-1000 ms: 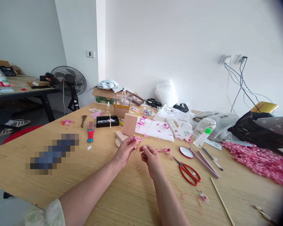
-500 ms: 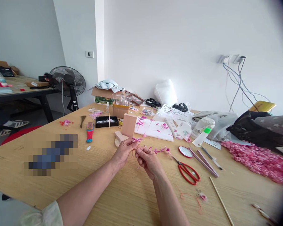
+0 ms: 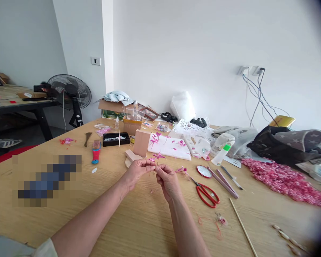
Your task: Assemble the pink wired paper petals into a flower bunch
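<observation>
A small pink artificial flower (image 3: 158,156) rises on a thin stem above my fingertips, close to the middle of the table. My left hand (image 3: 136,174) is closed in a pinch at the stem, thumb against forefinger. From the other side my right hand (image 3: 168,180) pinches the same stem, its other fingers curled in; the tips of the two hands nearly touch. Another pink flower sprig (image 3: 182,170) shows just beyond my right hand. Behind my hands stand a wooden block (image 3: 142,142) and a white slab (image 3: 169,146) with pink flowers on it.
Red-handled scissors (image 3: 208,195), a round mirror (image 3: 204,171), pale tweezers (image 3: 227,182) and a wooden stick (image 3: 243,226) lie to the right. Beyond are a glue bottle (image 3: 223,151) and a pink petal heap (image 3: 280,181). A brush (image 3: 96,151) and black tray (image 3: 116,139) are left.
The view has turned a little to the right, so the table's things appear farther left. The flower between my fingers now stands more upright; both hands keep their pinch.
</observation>
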The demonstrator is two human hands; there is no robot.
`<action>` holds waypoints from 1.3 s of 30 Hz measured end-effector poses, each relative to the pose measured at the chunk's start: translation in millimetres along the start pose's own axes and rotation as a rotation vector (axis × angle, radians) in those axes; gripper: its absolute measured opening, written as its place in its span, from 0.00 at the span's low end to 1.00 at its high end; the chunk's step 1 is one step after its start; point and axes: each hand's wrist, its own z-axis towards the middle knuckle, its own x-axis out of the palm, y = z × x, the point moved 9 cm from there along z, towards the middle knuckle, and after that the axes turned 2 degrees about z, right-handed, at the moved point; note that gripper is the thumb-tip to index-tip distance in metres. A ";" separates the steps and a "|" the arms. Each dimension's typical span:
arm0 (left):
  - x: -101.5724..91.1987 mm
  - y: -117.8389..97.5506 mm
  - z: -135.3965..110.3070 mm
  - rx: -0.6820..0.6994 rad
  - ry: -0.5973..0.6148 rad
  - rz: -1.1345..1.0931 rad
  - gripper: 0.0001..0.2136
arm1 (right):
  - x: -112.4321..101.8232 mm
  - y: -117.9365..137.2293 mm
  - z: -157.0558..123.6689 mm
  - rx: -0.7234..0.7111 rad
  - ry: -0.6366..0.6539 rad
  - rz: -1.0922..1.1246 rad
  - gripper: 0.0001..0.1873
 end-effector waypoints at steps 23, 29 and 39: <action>-0.9 -18.4 -6.2 0.203 -0.104 0.144 0.08 | 4.1 -6.1 0.5 0.126 0.053 0.227 0.14; 1.8 -16.3 -7.2 0.173 -0.074 0.032 0.09 | 1.7 -8.7 0.6 0.170 0.038 0.251 0.13; 12.4 6.2 -4.9 -0.009 0.066 -0.455 0.10 | 5.5 -9.7 -0.4 0.228 0.073 0.418 0.12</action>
